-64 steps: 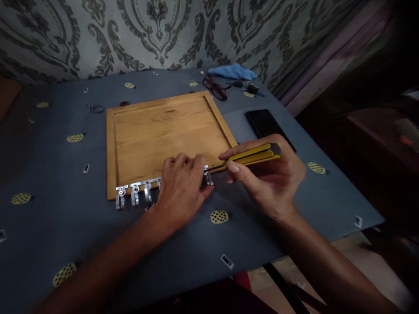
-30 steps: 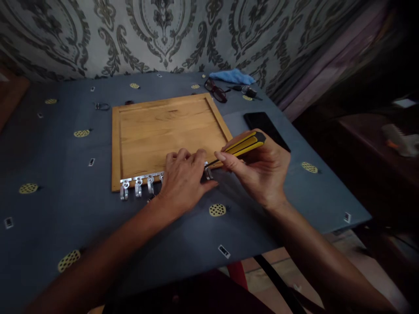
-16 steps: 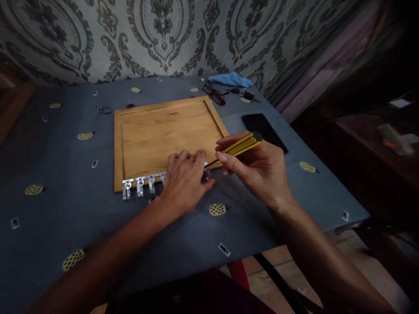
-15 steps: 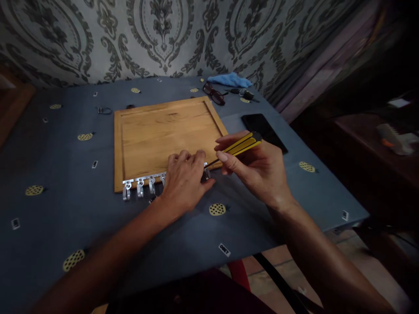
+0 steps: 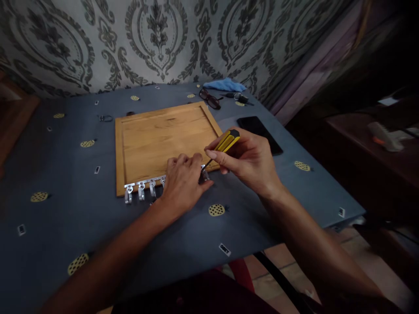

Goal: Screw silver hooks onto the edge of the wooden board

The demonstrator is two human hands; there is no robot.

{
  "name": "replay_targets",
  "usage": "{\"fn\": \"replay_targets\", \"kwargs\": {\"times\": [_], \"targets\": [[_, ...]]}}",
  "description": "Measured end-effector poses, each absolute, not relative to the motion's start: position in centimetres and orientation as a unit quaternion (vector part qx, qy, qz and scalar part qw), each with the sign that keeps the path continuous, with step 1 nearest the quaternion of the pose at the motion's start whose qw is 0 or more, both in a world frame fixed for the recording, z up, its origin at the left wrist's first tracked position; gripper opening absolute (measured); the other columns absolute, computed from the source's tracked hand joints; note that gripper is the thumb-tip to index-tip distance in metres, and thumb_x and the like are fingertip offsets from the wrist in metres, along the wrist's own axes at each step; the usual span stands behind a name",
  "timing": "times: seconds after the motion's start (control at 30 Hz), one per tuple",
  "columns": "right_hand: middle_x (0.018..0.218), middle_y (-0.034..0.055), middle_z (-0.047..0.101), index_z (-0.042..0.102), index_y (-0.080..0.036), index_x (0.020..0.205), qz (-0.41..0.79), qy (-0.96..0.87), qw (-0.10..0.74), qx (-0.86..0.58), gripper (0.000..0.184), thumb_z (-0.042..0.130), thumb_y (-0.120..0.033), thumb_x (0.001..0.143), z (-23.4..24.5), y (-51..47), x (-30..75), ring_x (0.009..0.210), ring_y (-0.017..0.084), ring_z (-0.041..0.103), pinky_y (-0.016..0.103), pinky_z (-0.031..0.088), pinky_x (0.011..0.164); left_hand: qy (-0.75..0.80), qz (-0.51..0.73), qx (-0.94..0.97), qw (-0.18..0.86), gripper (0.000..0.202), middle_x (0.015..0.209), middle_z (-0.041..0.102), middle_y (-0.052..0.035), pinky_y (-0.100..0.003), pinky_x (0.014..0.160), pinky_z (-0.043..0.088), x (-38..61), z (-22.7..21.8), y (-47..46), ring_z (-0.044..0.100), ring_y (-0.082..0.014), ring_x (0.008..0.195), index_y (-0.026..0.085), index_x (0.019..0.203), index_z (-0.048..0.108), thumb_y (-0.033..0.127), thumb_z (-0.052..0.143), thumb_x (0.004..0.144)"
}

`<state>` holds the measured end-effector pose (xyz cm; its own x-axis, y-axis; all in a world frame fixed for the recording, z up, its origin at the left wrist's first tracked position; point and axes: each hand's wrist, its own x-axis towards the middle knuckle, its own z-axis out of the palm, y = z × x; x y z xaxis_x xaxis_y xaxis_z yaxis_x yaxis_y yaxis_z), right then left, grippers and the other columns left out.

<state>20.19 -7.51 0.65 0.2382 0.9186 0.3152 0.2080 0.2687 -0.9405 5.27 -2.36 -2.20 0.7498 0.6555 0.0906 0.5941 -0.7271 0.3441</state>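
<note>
A framed wooden board (image 5: pixel 163 139) lies flat on the table. Along its near edge runs a metal hook rail (image 5: pixel 144 182) with several silver hooks hanging over the side. My left hand (image 5: pixel 183 185) is closed over the rail's right part, fingers bent on the board and thumb by the end hook; it hides the middle hooks. Between the thumb and fingers of my right hand (image 5: pixel 253 161) is a yellow-and-black screwdriver (image 5: pixel 227 140), tilted, its thin shaft pointing down at the right end of the rail. The exact contact of its tip is hard to see.
Behind my right hand lies a black phone (image 5: pixel 262 133). Glasses (image 5: pixel 210 99), keys (image 5: pixel 238 97) and a blue cloth (image 5: pixel 225 85) sit at the back. A small ring-like item (image 5: pixel 105 118) is left of the board. The table edge (image 5: pixel 314 233) slopes away on the right.
The screwdriver's handle has turned and stands steeper, with my right hand slightly further left. My left hand stays on the rail. The view has shifted a little.
</note>
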Motion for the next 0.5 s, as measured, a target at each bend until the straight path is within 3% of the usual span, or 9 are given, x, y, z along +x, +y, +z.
{"fn": "replay_targets", "kwargs": {"times": [0.1,0.23,0.33,0.5], "targets": [[0.07,-0.0054,0.065,0.068,-0.022,0.084,0.345,-0.543,0.572,-0.509,0.033,0.089,-0.043,0.071,1.1,-7.0,20.8,0.047,0.007,0.055,0.02,0.049,0.042,0.341,0.104,0.923,0.148,0.049,0.117,0.073,-0.0065,-0.045,0.093,0.04,5.3,-2.2,-2.4,0.059,-0.0305,0.113,0.021,0.123,0.049,0.04,0.076,0.087],[0.077,-0.0022,0.07,0.072,-0.022,0.106,0.416,-0.575,0.504,-0.493,0.035,0.082,-0.044,0.081,2.0,-7.1,22.2,0.053,0.009,0.063,0.023,0.055,0.051,0.337,0.101,0.924,0.148,0.045,0.115,0.073,-0.0072,-0.045,0.093,0.04,5.3,-2.1,-2.4,0.059,-0.0304,0.113,0.02,0.119,0.051,0.041,0.075,0.087],[0.066,-0.0021,0.067,0.074,-0.02,0.093,0.419,-0.592,0.488,-0.485,0.029,0.079,-0.047,0.083,2.1,-7.1,22.6,0.055,0.011,0.064,0.022,0.054,0.051,0.338,0.101,0.924,0.147,0.043,0.114,0.073,-0.007,-0.045,0.093,0.04,5.3,-2.1,-2.4,0.059,-0.0305,0.112,0.019,0.116,0.051,0.041,0.075,0.087],[0.062,-0.0051,0.059,0.068,-0.02,0.073,0.307,-0.584,0.55,-0.513,0.033,0.087,-0.048,0.072,0.8,-6.5,21.6,0.046,0.008,0.054,0.022,0.047,0.042,0.335,0.097,0.925,0.151,0.047,0.114,0.073,-0.0069,-0.045,0.092,0.041,5.3,-2.0,-2.4,0.06,-0.0311,0.112,0.019,0.121,0.049,0.041,0.075,0.088]]}}
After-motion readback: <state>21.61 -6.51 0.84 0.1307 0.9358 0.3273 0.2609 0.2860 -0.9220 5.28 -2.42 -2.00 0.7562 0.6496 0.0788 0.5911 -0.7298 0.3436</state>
